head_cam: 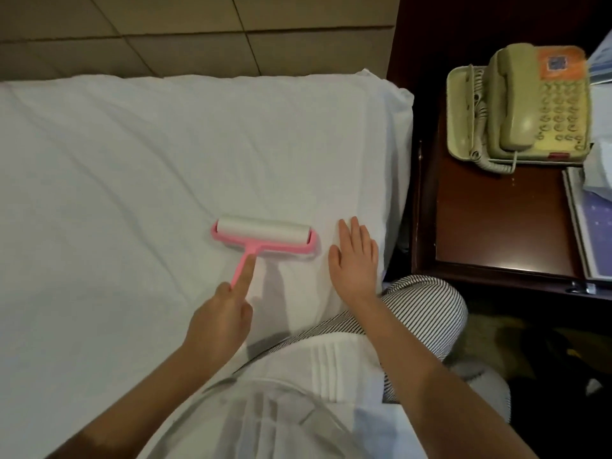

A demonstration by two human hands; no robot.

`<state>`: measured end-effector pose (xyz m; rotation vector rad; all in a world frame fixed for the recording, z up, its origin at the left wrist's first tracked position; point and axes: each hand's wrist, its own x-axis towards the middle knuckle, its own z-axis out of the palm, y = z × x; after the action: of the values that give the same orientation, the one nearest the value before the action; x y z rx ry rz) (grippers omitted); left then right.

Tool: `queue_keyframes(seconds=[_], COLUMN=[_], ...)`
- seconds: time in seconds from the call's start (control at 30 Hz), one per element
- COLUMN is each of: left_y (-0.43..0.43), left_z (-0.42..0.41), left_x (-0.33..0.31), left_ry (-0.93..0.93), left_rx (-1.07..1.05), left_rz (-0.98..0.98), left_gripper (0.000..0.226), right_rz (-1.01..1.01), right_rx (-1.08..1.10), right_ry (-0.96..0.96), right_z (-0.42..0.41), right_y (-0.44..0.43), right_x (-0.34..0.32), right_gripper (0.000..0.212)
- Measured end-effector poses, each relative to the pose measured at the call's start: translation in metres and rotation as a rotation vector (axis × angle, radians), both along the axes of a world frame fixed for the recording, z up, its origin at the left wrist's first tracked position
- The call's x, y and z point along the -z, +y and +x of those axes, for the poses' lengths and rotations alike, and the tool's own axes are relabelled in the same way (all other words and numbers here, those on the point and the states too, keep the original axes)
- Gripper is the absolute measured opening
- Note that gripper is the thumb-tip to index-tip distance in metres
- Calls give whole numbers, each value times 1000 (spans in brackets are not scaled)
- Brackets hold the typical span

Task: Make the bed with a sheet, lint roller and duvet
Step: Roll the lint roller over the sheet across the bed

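A white sheet [139,167] covers the bed, lightly creased. On it lies a pink lint roller [261,239] with a wide white roll, its head pointing toward the headboard. My left hand [222,313] grips the roller's thin pink handle, with the index finger stretched along it. My right hand [356,260] lies flat on the sheet just right of the roller head, fingers straight, near the bed's right edge. No duvet is in view.
A padded beige headboard [198,34] runs along the far side. Right of the bed stands a dark wooden nightstand [496,226] with a beige corded telephone [523,104] and papers [592,220] at its right edge. My knee in striped trousers [427,309] rests by the bed edge.
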<state>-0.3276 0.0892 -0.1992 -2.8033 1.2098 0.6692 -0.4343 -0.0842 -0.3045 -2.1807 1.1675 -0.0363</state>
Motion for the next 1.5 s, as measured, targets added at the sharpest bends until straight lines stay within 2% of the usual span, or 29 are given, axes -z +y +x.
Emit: queue_keyframes(seconds=[0.13, 0.23, 0.37, 0.43, 0.53, 0.6, 0.73, 0.83, 0.93, 1.07, 1.17, 1.27, 1.37, 1.43, 1.5], left_y=[-38, -91, -130, -119, -57, 2, 83, 61, -1, -61, -41, 31, 95, 97, 68], left_z=[21, 50, 63, 51, 16, -9, -40, -30, 7, 41, 29, -13, -44, -44, -29], left_x=[-20, -17, 0, 4, 10, 18, 40, 30, 36, 25, 18, 23, 27, 25, 28], left_ry=[12, 5, 0, -21, -9, -99, -277, -157, -84, 25, 20, -3, -138, -201, -131], left_rx=[-2, -5, -24, -9, 22, 72, 220, 194, 161, 123, 139, 152, 230, 238, 224], left_rz=[59, -26, -102, -133, -106, -31, -112, -37, -163, -254, -215, -91, -3, -21, -30], left_gripper=[76, 75, 74, 74, 73, 77, 91, 83, 70, 68, 69, 71, 83, 86, 75], right_rz=[72, 121, 63, 20, -83, -152, -234, -209, -168, -171, -174, -184, -191, -179, -148], right_rx=[-54, -65, -11, 10, 83, 138, 227, 232, 203, 196, 205, 210, 218, 240, 278], right_ry=[99, 156, 93, 64, 13, -8, -42, -24, -12, 11, 23, 25, 40, 43, 24], right_z=[-30, -35, -18, -12, -7, -2, -8, -21, -30, -30, -28, -28, -26, -24, -23], right_y=[25, 46, 49, 52, 63, 71, 94, 113, 115, 111, 111, 111, 109, 108, 112], right_x=[-16, -24, -20, -10, 10, 21, 29, 30, 30, 29, 29, 28, 28, 27, 25], right_gripper=[85, 74, 76, 70, 75, 76, 73, 75, 76, 62, 59, 67, 65, 54, 54])
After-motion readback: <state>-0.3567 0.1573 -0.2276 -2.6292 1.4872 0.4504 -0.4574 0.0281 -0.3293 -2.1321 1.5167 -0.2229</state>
